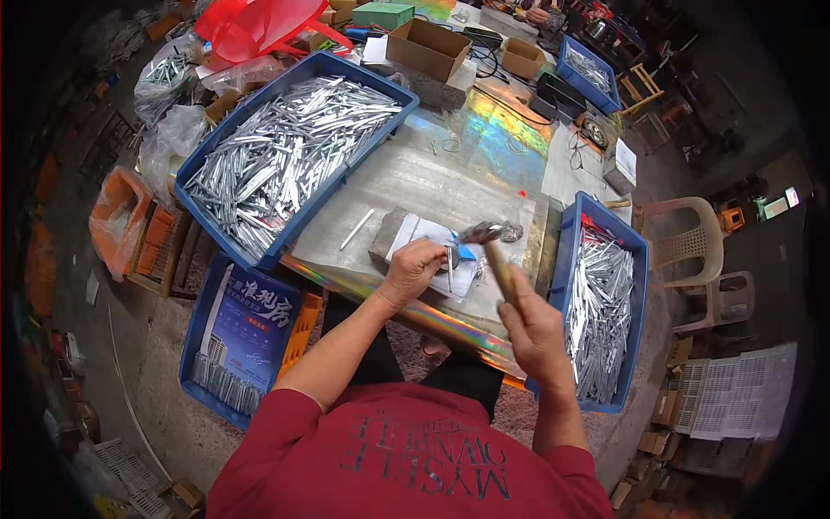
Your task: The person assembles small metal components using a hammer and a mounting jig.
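My right hand (533, 330) is wrapped round the wooden handle of a hammer (500, 266), whose metal head is a little blurred and raised near my left hand. My left hand (417, 266) pinches a slim silvery metal piece (450, 275) that points down over a white sheet (461, 282). Beside the fingertips lies a small blue piece (467, 253), partly hidden by the hammer head. Under the sheet sits a grey block (386, 233). A single thin metal strip (357, 229) rests on the table left of the block.
A large blue bin (341, 183) of metal strips stands at the table's left, another blue bin (641, 329) at the right. Below left is a third blue bin (192, 346). Cardboard boxes (428, 48) and cables occupy the far side. A plastic chair (692, 229) stands right.
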{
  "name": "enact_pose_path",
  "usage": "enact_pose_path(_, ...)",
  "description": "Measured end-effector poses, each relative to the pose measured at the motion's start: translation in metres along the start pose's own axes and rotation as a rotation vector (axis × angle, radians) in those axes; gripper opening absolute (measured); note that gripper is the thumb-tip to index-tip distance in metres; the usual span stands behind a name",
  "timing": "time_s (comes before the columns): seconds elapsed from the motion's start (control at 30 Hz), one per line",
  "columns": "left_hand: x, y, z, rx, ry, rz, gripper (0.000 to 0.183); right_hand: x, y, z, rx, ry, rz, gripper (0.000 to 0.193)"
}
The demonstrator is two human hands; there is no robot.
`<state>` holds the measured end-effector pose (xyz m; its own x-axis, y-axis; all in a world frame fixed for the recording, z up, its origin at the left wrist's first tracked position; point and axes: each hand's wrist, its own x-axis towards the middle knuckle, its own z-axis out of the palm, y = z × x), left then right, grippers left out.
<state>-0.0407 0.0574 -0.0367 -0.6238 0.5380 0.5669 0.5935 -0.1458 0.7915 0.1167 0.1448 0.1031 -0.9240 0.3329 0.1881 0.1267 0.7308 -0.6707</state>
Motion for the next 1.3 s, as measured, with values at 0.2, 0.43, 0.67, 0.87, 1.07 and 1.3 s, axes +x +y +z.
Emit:
enact_pose_path(0.2, 0.002, 0.004, 0.000, 0.019, -0.015, 0.003, 0.010, -0.004, 0.005, 0.009, 0.039, 0.150, 0.007, 0.041)
enact_pose_path(0.43, 0.001, 0.000, 0.000, 0.012, 0.011, 0.046, 0.009, 0.001, -0.009, -0.013, -0.067, 0.024, -0.016, 0.042)
enact_pose_path(0.67, 0.004, 0.007, 0.000, 0.079, -0.019, 0.033, 0.008, 0.007, 0.018, 0.020, -0.046, -0.097, 0.083, 0.038)
enact_pose_path(0.87, -0.001, 0.004, 0.003, 0.019, -0.012, 0.040, 0.009, -0.009, 0.035, 0.014, 0.196, 0.079, 0.225, 0.044)
enact_pose_path(1.07, 0.002, 0.003, 0.002, 0.011, -0.009, 0.026, 0.008, -0.010, 0.082, 0.032, 0.741, 0.346, 0.570, 0.032)
enact_pose_path(1.3, 0.002, 0.004, 0.004, 0.026, 0.013, -0.007, 0.007, -0.013, 0.132, 0.062, 0.983, 0.540, 0.809, 0.010)
